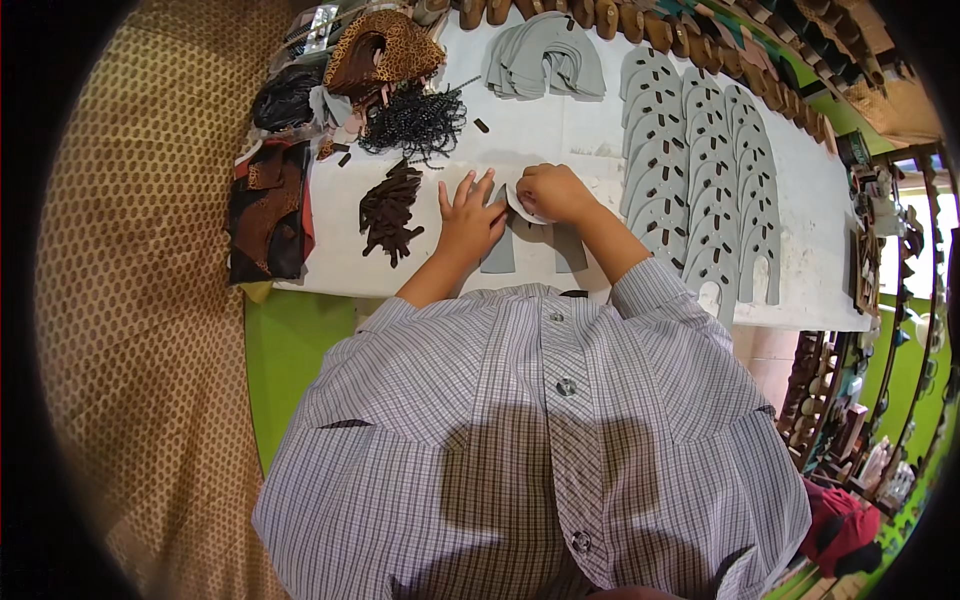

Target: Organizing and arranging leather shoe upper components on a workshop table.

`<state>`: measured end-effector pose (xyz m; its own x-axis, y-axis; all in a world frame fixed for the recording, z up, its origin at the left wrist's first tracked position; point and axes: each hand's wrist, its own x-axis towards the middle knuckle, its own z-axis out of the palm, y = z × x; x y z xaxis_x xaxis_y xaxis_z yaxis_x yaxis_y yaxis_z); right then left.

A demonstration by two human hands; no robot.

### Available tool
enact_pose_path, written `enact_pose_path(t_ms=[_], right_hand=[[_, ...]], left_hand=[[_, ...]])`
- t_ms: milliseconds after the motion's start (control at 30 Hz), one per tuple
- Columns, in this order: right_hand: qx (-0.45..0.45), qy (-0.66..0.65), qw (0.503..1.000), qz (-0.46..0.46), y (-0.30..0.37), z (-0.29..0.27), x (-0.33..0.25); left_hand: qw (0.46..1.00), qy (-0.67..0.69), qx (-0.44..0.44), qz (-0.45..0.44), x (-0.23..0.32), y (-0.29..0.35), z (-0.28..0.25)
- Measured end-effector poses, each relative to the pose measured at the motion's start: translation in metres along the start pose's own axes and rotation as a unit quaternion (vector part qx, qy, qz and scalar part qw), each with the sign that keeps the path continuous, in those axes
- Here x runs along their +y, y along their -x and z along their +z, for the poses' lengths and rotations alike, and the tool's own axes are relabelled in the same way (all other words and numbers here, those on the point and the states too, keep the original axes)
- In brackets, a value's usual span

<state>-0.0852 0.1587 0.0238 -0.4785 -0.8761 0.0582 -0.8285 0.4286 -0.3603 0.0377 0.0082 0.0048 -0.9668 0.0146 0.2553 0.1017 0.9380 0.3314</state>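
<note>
on white table (pixel 560 128) beside curtain (pixel 150 260), left grip (pixel 473 217) splayed, right grip (pixel 553 192) pinching pale piece (pixel 522 210).

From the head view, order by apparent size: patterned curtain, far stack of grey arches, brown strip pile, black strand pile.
1. Patterned curtain
2. Stack of grey arches
3. Black strand pile and brown strip pile: too alike to rank

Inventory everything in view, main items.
Arched piece: apparently 1, grey, centre
Pale piece: 1, whitish, centre
Arch stack: 1, grey, far centre
Arch columns: 3, grey, right
Strip pile: 1, brown, left
Stringy tangle: 1, black, upper left
Spotted material: several, brown, left
Rounded items: many, brown, far edge
Table: 1, white, centre
Curtain: 1, tan, left
Loaded racks: several, varied, right
Shirt: 1, grey, foreground
Left hand: 1, bare, centre
Right hand: 1, bare, centre
</note>
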Motion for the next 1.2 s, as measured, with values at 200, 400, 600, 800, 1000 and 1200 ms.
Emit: enact_pose_path(t_ms=[200, 400, 600, 800, 1000, 1200], right_hand=[[-0.021, 0.056, 0.998, 0.034, -0.002, 0.001, -0.009], [-0.028, 0.109, 0.993, 0.035, 0.002, 0.009, -0.013], [-0.005, 0.077, 0.995, 0.069, 0.007, 0.012, -0.011], [0.034, -0.047, 0.993, 0.103, 0.013, 0.01, 0.0], [0.019, -0.038, 0.994, 0.104, 0.012, 0.003, -0.005], [0.021, -0.036, 0.994, 0.099, 0.008, 0.004, -0.003]], left_hand=[[1.0, -0.009, -0.021, 0.004, 0.0, -0.001, -0.003], [1.0, 0.002, -0.019, 0.006, 0.001, -0.001, -0.003], [1.0, 0.013, -0.014, 0.001, -0.001, -0.001, -0.002], [1.0, 0.017, 0.003, 0.025, -0.003, 0.001, 0.001], [0.998, -0.022, -0.026, 0.046, -0.002, 0.0, 0.002], [0.999, 0.004, -0.046, 0.021, -0.006, -0.003, 0.004]])
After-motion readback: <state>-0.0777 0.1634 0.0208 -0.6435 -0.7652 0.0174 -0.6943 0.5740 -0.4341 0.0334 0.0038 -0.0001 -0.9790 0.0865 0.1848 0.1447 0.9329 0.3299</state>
